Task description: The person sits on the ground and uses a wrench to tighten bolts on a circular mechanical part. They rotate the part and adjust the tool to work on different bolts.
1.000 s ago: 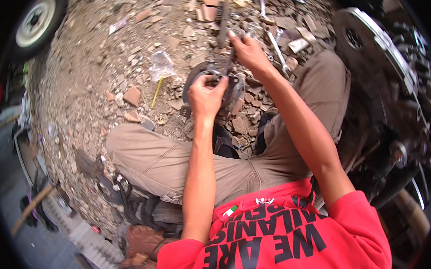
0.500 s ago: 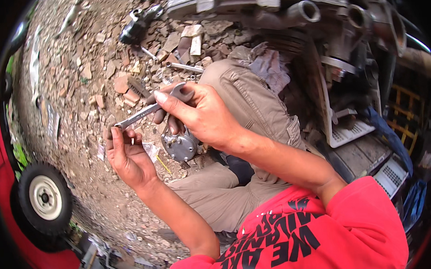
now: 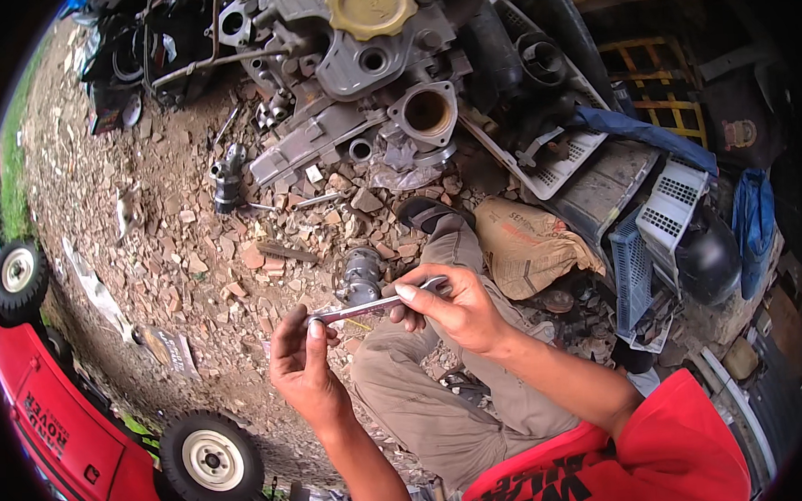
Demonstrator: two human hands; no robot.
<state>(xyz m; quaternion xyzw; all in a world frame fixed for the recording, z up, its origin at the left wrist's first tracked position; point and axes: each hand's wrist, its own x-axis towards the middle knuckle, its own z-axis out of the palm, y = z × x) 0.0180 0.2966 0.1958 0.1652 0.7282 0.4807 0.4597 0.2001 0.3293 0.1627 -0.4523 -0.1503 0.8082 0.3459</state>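
Both tips of the wrench were partly covered by fingers, and the lower edge of the round part was masked behind it; the engine and the car were cut off by the rim. The wrench was gripped above the lap, one end pinched by the left hand, the other clasped in the right hand. Half a second before, it had been held likewise, but the view had since been swung, and the sack brought in. Leftward, room was given by rubble as far as the car; rightward, the space was bounded by the sack and crates.
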